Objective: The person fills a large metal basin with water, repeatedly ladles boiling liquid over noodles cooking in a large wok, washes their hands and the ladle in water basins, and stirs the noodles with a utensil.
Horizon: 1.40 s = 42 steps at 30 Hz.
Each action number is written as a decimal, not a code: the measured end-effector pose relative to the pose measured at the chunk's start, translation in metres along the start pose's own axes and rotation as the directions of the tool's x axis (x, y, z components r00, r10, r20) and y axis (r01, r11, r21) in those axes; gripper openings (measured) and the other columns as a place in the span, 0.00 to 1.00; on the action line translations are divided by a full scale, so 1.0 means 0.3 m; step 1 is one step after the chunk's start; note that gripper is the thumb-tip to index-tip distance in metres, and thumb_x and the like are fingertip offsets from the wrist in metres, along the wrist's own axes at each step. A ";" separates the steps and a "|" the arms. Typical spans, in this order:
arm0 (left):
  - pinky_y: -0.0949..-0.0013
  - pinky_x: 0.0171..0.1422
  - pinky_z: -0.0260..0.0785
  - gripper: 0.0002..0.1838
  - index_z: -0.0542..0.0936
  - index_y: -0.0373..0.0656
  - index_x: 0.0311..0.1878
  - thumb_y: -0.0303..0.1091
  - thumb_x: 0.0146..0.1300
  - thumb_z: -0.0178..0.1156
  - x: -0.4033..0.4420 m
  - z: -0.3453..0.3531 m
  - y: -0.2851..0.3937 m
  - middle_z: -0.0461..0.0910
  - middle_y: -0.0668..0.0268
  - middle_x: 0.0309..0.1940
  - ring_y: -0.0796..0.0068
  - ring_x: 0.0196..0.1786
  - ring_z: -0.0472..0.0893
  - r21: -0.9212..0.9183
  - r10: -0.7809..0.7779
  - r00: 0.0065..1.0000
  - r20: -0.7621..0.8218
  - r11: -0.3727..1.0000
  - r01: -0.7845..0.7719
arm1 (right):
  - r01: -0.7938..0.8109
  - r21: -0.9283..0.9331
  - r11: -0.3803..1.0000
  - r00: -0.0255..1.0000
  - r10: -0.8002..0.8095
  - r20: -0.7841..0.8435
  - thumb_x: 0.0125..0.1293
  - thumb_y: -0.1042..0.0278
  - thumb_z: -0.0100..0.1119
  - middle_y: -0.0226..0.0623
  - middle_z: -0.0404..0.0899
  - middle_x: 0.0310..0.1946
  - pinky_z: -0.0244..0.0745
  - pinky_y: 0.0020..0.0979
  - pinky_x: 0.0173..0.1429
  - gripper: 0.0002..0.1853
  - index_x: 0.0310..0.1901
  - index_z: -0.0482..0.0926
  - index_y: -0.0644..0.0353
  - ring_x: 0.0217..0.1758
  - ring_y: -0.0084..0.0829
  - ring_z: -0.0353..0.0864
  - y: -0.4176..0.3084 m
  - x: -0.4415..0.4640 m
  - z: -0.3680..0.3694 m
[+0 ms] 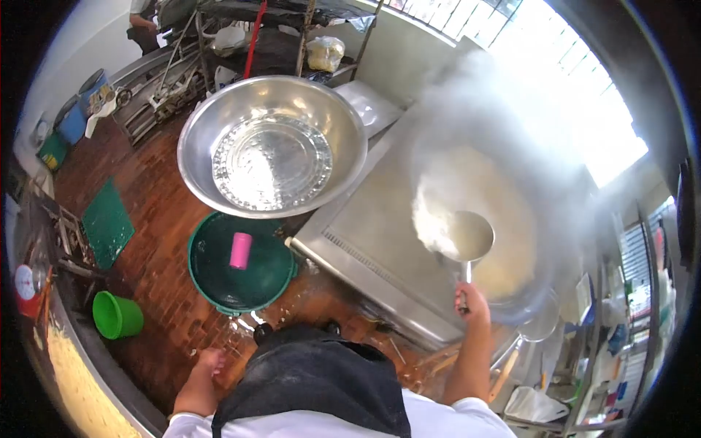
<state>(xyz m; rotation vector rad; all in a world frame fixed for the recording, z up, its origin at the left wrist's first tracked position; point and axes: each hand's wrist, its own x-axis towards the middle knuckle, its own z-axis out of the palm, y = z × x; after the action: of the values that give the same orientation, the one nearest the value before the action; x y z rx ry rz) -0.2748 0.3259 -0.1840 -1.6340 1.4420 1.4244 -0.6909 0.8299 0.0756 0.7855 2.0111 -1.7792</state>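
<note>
Round metal ladle point(471, 232) above a wide, steaming vat point(521, 314)

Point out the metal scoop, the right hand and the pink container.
Metal scoop point(471, 235): head view, on its bowl.
Right hand point(475, 302): head view, on the hand's middle.
Pink container point(240, 251): head view, on its side.

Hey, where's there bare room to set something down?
Bare steel worktop between the wide steel basin and the steaming cauldron. Brick floor between the green bucket and dark green tub. Crowded: the rack behind the basin, and around the ladle in the right hand.
</note>
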 end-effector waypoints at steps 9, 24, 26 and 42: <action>0.69 0.14 0.49 0.11 0.75 0.41 0.25 0.38 0.56 0.58 0.061 -0.024 0.141 0.66 0.68 0.13 0.76 0.11 0.62 -0.244 0.241 0.957 0.162 0.949 -0.198 | 0.239 -0.174 0.955 0.971 -0.232 0.059 0.53 0.68 0.55 0.28 0.69 0.18 0.60 0.23 0.13 0.09 0.36 0.70 0.56 0.11 0.21 0.65 -0.012 -0.106 0.142; 0.65 0.28 0.69 0.19 0.78 0.43 0.35 0.51 0.54 0.58 0.026 -0.099 0.050 0.77 0.65 0.26 0.71 0.26 0.75 0.165 0.123 0.992 -0.004 0.979 -0.121 | 0.350 -0.406 0.844 0.931 -0.362 0.048 0.54 0.70 0.53 0.29 0.66 0.18 0.63 0.23 0.15 0.12 0.40 0.69 0.60 0.14 0.21 0.65 0.006 -0.149 0.228; 0.63 0.26 0.70 0.19 0.81 0.39 0.27 0.49 0.54 0.57 0.011 -0.094 0.068 0.78 0.60 0.21 0.67 0.20 0.77 0.163 0.196 0.980 -0.045 0.969 -0.186 | 0.337 -0.429 0.838 0.931 -0.364 0.020 0.54 0.69 0.54 0.30 0.67 0.18 0.64 0.24 0.15 0.12 0.41 0.69 0.61 0.14 0.22 0.66 -0.001 -0.157 0.247; 0.67 0.16 0.53 0.12 0.76 0.42 0.27 0.41 0.58 0.56 0.035 -0.088 0.139 0.72 0.65 0.16 0.75 0.15 0.66 -0.101 0.131 0.984 0.121 0.988 -0.119 | 0.336 -0.905 0.262 0.708 -0.703 0.060 0.52 0.65 0.52 0.52 0.77 0.39 0.70 0.48 0.48 0.25 0.55 0.68 0.54 0.43 0.53 0.76 -0.064 -0.190 0.301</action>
<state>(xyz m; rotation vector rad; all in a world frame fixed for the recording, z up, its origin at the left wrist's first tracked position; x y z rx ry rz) -0.3055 0.2866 -0.1757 -1.4990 1.4466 1.6581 -0.6670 0.7300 0.1103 0.0095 3.2459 -0.4377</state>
